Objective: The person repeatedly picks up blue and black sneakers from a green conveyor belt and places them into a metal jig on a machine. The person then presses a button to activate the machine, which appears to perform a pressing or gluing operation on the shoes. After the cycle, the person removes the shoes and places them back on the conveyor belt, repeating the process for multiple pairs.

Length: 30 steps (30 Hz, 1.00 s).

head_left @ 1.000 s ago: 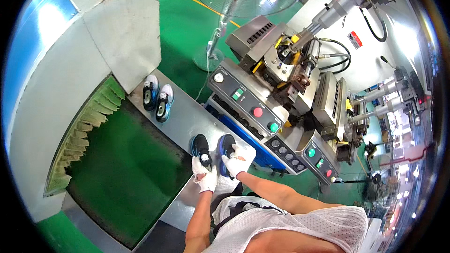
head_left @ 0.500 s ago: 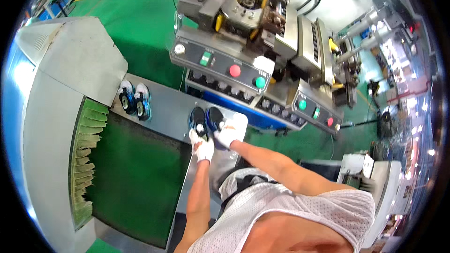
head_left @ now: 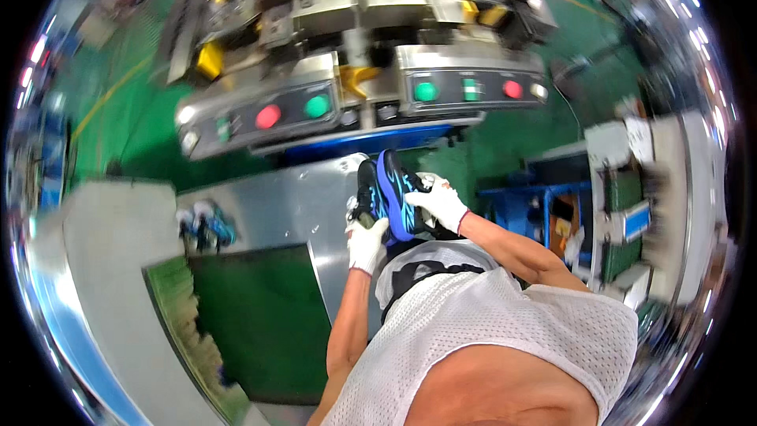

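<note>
My left hand point(head_left: 365, 244), in a white glove, is closed round the heel end of a black sneaker point(head_left: 367, 188). In my right hand point(head_left: 441, 203), also gloved, is a second sneaker point(head_left: 397, 193), black with light blue marks and a purple-blue sole. That one is tipped on its side, its sole edge turned toward the first shoe. Both shoes are held close together at the right end of a metal ledge point(head_left: 300, 181), in front of my waist. My right fingertips are partly hidden by the shoe.
Another pair of sneakers point(head_left: 209, 225) stands at the ledge's left end, by a grey machine housing point(head_left: 118, 221). Below runs a green conveyor belt point(head_left: 260, 323) with a fringed curtain point(head_left: 185, 308). Ahead is a press machine with button panels point(head_left: 473, 87). A blue cart point(head_left: 536, 201) stands right.
Both sneakers have come up off the ledge in my hands, and the right one has been tipped sideways. My view has swung to the right, toward the press machine and blue cart.
</note>
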Available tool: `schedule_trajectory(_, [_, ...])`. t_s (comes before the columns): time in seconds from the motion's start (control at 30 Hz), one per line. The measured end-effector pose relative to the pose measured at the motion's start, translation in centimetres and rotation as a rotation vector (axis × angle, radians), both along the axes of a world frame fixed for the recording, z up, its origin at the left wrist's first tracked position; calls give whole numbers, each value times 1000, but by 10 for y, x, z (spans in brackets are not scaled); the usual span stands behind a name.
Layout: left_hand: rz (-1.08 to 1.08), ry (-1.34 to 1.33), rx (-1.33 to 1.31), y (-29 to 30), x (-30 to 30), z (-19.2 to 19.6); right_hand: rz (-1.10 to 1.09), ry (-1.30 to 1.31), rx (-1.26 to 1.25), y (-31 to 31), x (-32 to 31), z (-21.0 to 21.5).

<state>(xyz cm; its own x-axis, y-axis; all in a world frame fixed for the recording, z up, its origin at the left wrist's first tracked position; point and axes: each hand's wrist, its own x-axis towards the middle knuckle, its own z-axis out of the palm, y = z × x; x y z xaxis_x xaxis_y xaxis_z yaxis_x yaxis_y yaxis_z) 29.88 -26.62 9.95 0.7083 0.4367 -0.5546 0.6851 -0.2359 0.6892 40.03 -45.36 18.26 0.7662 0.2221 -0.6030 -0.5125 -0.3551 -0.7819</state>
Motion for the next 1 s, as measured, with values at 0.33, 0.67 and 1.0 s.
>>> schedule_trajectory(0.33, [-741, -184, -8, -109, 90, 74, -914, 18, -18, -135, -66, 71])
schedule_trajectory(0.67, [-1284, -474, -214, -454, 126, 167, -1672, -592, -121, -434, -177, 113])
schedule_trajectory(1.0, [-1437, -847, -321, -793, 150, 126, -1639, -270, -1254, -657, -202, 57])
